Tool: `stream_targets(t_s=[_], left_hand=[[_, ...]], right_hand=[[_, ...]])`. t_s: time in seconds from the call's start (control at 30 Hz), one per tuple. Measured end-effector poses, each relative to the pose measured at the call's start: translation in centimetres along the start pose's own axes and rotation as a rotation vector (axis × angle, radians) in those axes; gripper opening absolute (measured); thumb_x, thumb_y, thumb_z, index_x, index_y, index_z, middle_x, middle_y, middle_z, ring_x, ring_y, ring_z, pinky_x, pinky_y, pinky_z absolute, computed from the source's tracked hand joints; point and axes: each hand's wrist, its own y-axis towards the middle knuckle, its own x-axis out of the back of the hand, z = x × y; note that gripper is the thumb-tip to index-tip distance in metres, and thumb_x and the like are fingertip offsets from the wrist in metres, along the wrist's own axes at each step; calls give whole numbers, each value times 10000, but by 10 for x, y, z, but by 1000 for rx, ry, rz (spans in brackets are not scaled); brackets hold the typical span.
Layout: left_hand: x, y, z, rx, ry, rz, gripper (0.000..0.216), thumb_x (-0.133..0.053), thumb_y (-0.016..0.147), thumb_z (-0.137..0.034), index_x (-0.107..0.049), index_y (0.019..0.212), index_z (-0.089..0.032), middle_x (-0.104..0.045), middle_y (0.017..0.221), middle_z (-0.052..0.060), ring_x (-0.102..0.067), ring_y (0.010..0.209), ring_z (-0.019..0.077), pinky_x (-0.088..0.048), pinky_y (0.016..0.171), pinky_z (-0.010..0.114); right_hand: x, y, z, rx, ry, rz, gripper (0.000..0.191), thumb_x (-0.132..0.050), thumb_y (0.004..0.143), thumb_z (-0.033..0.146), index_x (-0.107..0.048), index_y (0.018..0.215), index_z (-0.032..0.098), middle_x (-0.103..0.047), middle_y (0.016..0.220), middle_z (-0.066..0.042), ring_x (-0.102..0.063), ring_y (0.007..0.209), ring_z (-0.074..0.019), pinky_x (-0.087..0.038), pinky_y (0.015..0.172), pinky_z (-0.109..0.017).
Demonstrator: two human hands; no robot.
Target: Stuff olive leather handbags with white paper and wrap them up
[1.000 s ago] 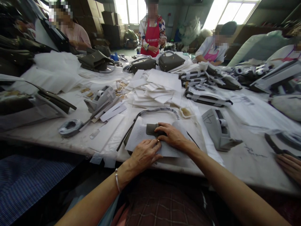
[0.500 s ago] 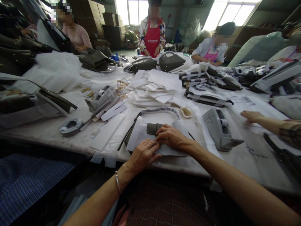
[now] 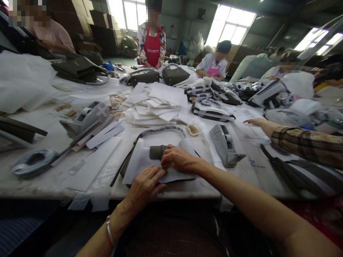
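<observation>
A dark olive handbag (image 3: 155, 151) lies flat near the table's front edge, mostly covered by a white wrapping sheet (image 3: 139, 164); its wrapped handle (image 3: 160, 130) arches behind it. My left hand (image 3: 146, 184) lies flat on the sheet at the bag's near edge, fingers stretched out. My right hand (image 3: 178, 159) rests on the bag's flap with the fingers curled and pressed down onto the sheet and flap.
A grey tape dispenser (image 3: 225, 144) stands right of the bag, another (image 3: 85, 119) to the left. A stack of white sheets (image 3: 158, 105) lies behind. A co-worker's plaid-sleeved arm (image 3: 302, 142) reaches in from the right. More bags (image 3: 174, 74) and several people are at the far side.
The camera has swung to the right, so everything sits further left in the picture. The co-worker's arm has reached further across the table. My hands stay on the bag.
</observation>
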Motion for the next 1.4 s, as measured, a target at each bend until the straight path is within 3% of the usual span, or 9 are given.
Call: stream_targets(t_s=[0.23,0.4,0.6,0.73,0.83,1.07,1.27,1.4], left_hand=[[-3,0,-8,17,115,-6,301,-480,967,-273,-623,1215,-180,-696,1135,113,-674,1041,264,-578,942,442],[-4,1,-4,24,97,-26,276,-477,966,-281,-630,1166,-167,-712,1085,111,-688,991,262,-596,905,437],[-2,-4,-1,-18,83,-74,314,-471,984,-291,-601,1233,-149,-702,1119,124,-673,1053,261,-577,944,425],[-3,-4,-2,-25,53,17,299,-509,967,-230,-583,1245,-150,-687,1190,120,-665,1091,251,-532,1015,446],[-3,3,-4,48,34,115,318,-612,916,-226,-581,1223,-147,-684,1194,118,-669,1073,253,-522,1019,451],[12,17,-19,172,3,384,273,-718,846,-232,-617,1084,-144,-684,1080,82,-652,1035,254,-507,1007,431],[5,-2,-18,160,-57,236,469,-695,875,-271,-531,1300,-156,-657,1242,91,-613,1168,231,-402,1137,425],[1,-7,-15,147,-47,164,459,-672,898,-295,-535,1317,-168,-652,1272,89,-604,1192,221,-390,1151,418]], right_hand=[[-1,11,-7,196,-160,99,130,-649,868,130,-719,822,229,-670,828,1,-481,789,-175,-398,710,-276],[-8,6,-4,203,-206,64,126,-590,926,157,-683,859,211,-664,874,-25,-506,878,-193,-411,713,-289],[-1,6,-2,263,-258,118,121,-569,945,156,-660,878,200,-660,910,-31,-512,914,-196,-421,692,-288],[4,6,-7,317,-229,121,145,-551,958,140,-676,902,189,-672,928,-38,-519,951,-194,-444,726,-284],[2,3,-9,334,-174,95,181,-523,977,138,-700,962,174,-691,1042,-61,-533,995,-198,-469,775,-295],[-11,-4,-2,215,-32,55,210,-483,993,132,-689,957,152,-679,999,-79,-575,964,-189,-494,829,-305],[-12,-3,5,232,-178,148,255,-435,968,67,-628,826,152,-623,882,-69,-547,812,-179,-459,702,-283],[-18,1,7,119,-249,107,201,-496,928,61,-632,811,151,-639,864,-76,-554,813,-199,-434,662,-292]])
